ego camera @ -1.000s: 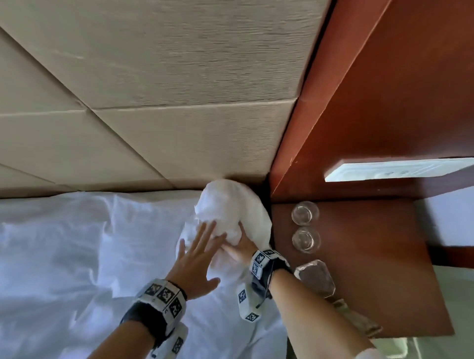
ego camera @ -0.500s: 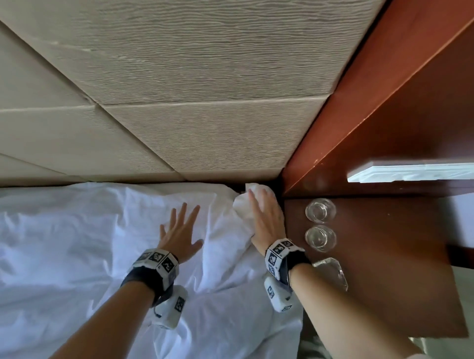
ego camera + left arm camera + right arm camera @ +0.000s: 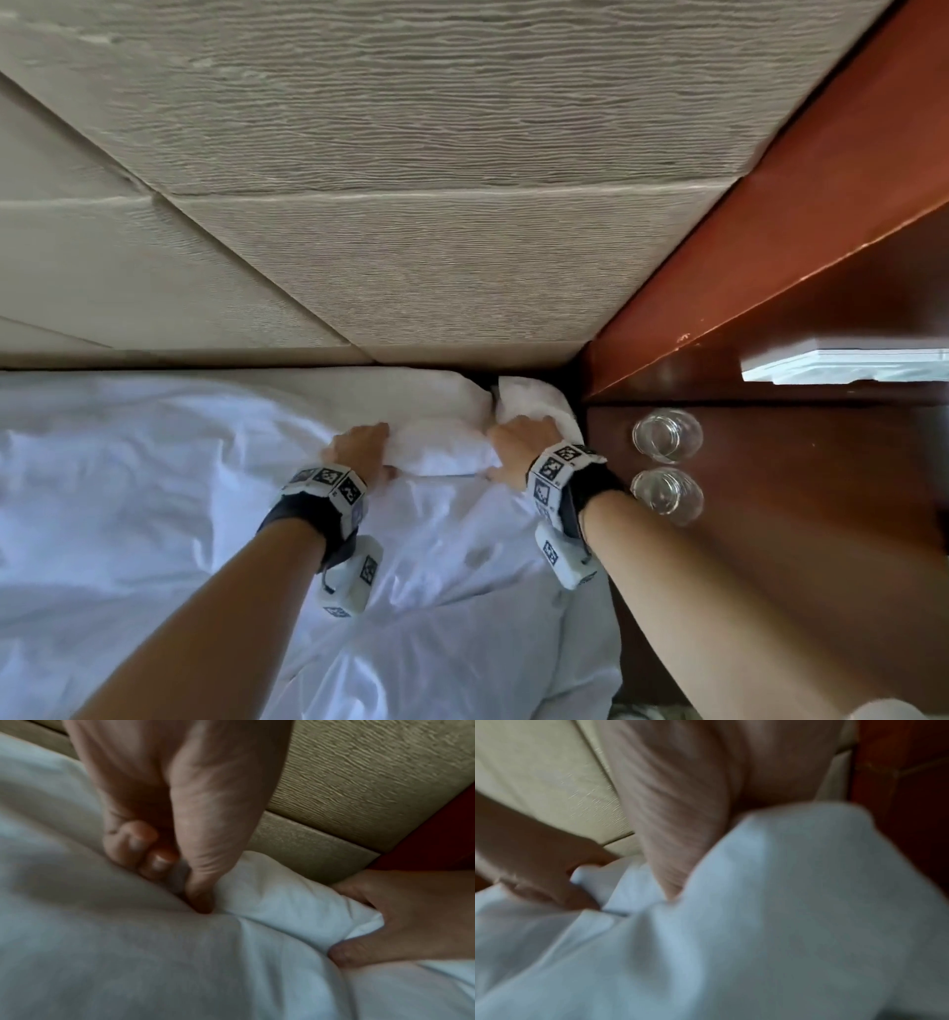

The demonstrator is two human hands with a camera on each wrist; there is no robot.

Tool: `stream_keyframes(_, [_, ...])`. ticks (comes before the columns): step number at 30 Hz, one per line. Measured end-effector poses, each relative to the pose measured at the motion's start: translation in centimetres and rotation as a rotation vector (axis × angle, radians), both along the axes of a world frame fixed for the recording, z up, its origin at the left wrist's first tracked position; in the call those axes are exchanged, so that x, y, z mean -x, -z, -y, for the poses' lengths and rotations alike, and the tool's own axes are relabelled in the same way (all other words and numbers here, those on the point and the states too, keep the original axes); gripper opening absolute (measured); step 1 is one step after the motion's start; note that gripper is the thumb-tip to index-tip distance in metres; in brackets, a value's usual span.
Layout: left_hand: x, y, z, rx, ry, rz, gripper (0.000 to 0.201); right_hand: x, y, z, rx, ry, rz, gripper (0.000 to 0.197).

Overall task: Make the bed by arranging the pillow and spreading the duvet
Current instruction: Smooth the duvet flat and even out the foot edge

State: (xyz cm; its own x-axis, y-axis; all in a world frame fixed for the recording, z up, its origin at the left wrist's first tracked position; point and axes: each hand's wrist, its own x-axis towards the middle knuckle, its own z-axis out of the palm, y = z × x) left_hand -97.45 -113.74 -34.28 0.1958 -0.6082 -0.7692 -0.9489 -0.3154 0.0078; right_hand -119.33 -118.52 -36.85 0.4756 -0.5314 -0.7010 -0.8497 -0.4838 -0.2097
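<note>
Duvet (image 3: 154, 514): white, heavily wrinkled, spread over the bed below the headboard (image 3: 411, 257), its near corner hanging by the nightstand (image 3: 821, 514). Its top edge is bunched into a thick roll (image 3: 441, 447) lying along the headboard base, with the roll's end lump wedged in the corner where headboard meets nightstand. Left wrist view shows the fabric (image 3: 282, 902) creased and puckered at that roll; right wrist view is blurred, only white cloth (image 3: 782, 902) against the headboard.
</note>
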Motion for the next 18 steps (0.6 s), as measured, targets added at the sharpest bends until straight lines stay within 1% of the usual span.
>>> stream_keyframes(1, [0.0, -0.1, 0.1, -0.009, 0.013, 0.032, 0.056, 0.0, -0.4, 0.2, 0.017, -0.003, 0.002, 0.033])
stream_keyframes(2, [0.1, -0.4, 0.1, 0.010, 0.008, 0.047, 0.048, 0.0, -0.9, 0.5, 0.054, 0.016, 0.023, 0.028])
stream_keyframes(3, [0.2, -0.9, 0.4, 0.064, -0.022, 0.047, 0.043, 0.1, -1.3, 1.1, 0.103, 0.050, 0.058, 0.033])
stream_keyframes(5, [0.0, -2.4, 1.5, 0.279, -0.152, 0.023, 0.033, -0.1, -2.6, 2.7, 0.239, 0.144, 0.171, 0.043])
stream_keyframes(7, [-0.5, -3.6, 3.0, 0.558, -0.317, -0.017, 0.029, -0.7, -3.6, 4.1, 0.429, 0.234, 0.299, 0.038])
stream_keyframes(8, [-0.8, -3.8, 3.6, 0.688, -0.395, -0.046, 0.028, -1.1, -3.8, 4.4, 0.485, 0.271, 0.328, 0.033])
stream_keyframes(9, [-1.1, -3.6, 3.9, 0.763, -0.447, -0.100, 0.030, -1.4, -3.7, 4.5, 0.513, 0.306, 0.324, 0.031])
stream_keyframes(10, [-1.0, -3.4, 3.9, 0.776, -0.468, -0.188, 0.034, -1.5, -3.1, 4.2, 0.508, 0.347, 0.291, 0.033])
stream_keyframes(11, [-0.8, -3.1, 3.5, 0.727, -0.451, -0.299, 0.044, -1.6, -2.6, 3.7, 0.471, 0.386, 0.244, 0.036])
stream_keyframes(12, [-0.4, -2.7, 2.8, 0.639, -0.400, -0.406, 0.061, -1.4, -2.1, 3.2, 0.444, 0.431, 0.192, 0.041])
stream_keyframes(13, [-0.1, -2.4, 1.9, 0.544, -0.332, -0.463, 0.078, -1.3, -1.7, 2.6, 0.442, 0.486, 0.152, 0.045])
stream_keyframes(14, [0.4, -2.2, 0.9, 0.466, -0.258, -0.456, 0.093, -1.3, -1.5, 2.1, 0.465, 0.542, 0.129, 0.051])
stream_keyframes(15, [0.8, -2.0, -0.2, 0.407, -0.191, -0.394, 0.104, -1.2, -1.5, 1.5, 0.502, 0.584, 0.127, 0.060])
stream_keyframes(16, [1.3, -2.0, -1.3, 0.354, -0.130, -0.301, 0.114, -1.2, -1.8, 0.7, 0.520, 0.613, 0.129, 0.075])
stream_keyframes(17, [1.9, -1.9, -2.3, 0.305, -0.083, -0.208, 0.121, -1.3, -2.0, 0.0, 0.484, 0.641, 0.128, 0.092])
stream_keyframes(18, [2.4, -1.8, -3.4, 0.260, -0.052, -0.141, 0.128, -1.5, -2.2, -0.5, 0.367, 0.675, 0.126, 0.107])
